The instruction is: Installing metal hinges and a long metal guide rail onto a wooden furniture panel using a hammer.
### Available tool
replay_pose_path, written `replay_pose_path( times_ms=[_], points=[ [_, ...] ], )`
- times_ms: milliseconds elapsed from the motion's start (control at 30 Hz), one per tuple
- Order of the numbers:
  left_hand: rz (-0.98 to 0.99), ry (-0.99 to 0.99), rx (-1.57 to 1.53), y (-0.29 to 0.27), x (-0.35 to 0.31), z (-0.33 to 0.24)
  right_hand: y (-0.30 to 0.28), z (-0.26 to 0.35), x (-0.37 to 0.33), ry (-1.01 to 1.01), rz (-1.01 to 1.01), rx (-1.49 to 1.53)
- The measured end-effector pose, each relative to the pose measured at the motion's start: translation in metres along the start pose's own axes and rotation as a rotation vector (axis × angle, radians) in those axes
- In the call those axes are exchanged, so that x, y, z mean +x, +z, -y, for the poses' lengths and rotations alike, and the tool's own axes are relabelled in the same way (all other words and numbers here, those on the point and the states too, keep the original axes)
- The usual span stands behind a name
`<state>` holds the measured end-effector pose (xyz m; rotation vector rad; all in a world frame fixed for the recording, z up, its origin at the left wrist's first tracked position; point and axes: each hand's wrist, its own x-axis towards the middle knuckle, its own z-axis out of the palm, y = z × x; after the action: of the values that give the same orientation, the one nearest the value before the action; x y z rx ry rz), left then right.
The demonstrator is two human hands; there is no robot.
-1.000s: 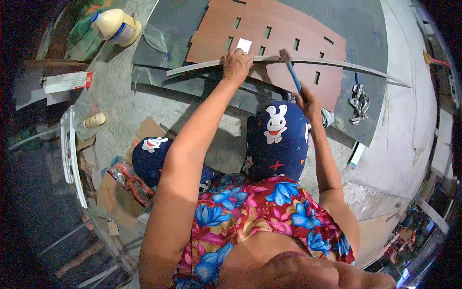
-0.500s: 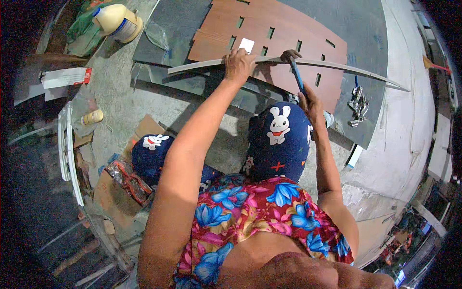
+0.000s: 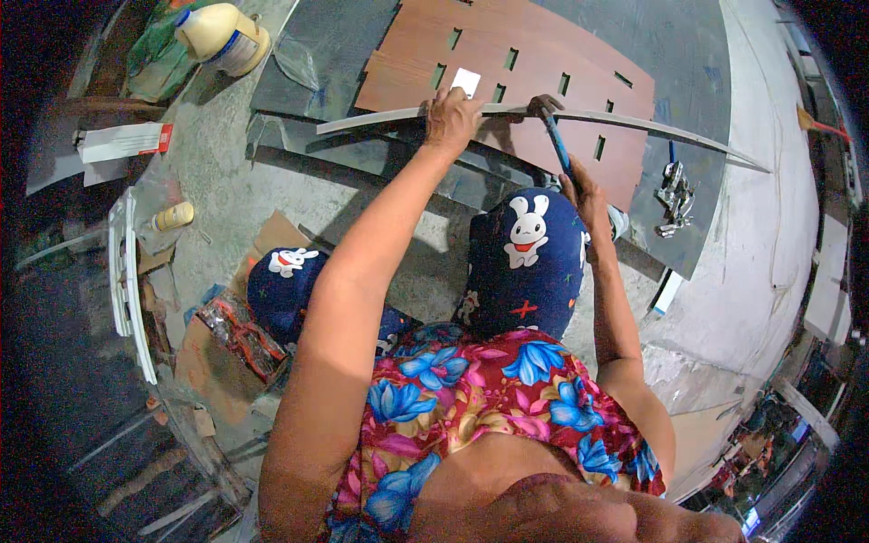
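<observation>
Right hand [image 3: 587, 192] at one o'clock clenched round the blue-handled hammer [image 3: 554, 136], head now dropped onto the long pale strip [image 3: 579, 118], left hand [image 3: 451, 119] at twelve clamped on that strip, pinning it across the brown slotted panel [image 3: 507, 54]

strip [image 3: 634, 122]: pale, thin, smooth, looks like plastic or laminate edging
panel [image 3: 543, 54]: brown wood-grain board, matt, with cut slots
hammer [image 3: 554, 136]: dark metal head, blue handle
floor [image 3: 226, 181]: rough grey concrete
jug [image 3: 222, 36], at 11 o'clock: glossy cream plastic
</observation>
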<state>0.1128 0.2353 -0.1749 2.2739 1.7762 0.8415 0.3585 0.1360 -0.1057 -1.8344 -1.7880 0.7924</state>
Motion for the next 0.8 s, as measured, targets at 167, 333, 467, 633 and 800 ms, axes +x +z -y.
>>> replay_pose_path(
  times_ms=[167, 333, 467, 633, 800],
  points=[
    [-0.021, -0.008, -0.100, 0.000, -0.002, -0.004, -0.003, -0.007, -0.004, 0.064, -0.043, 0.211],
    [0.005, -0.014, -0.085, -0.004, -0.005, 0.004, -0.015, 0.009, -0.010, 0.139, -0.082, 0.376],
    [0.094, 0.058, -0.034, -0.015, -0.001, 0.003, -0.015, -0.031, -0.014, 0.206, -0.111, 0.521],
    [0.181, 0.092, 0.055, -0.042, 0.002, 0.036, -0.015, -0.024, -0.020, 0.302, -0.069, 0.647],
    [0.236, 0.100, 0.284, -0.057, 0.012, 0.039, -0.001, -0.037, -0.013, 0.233, -0.107, 0.618]
  ],
)
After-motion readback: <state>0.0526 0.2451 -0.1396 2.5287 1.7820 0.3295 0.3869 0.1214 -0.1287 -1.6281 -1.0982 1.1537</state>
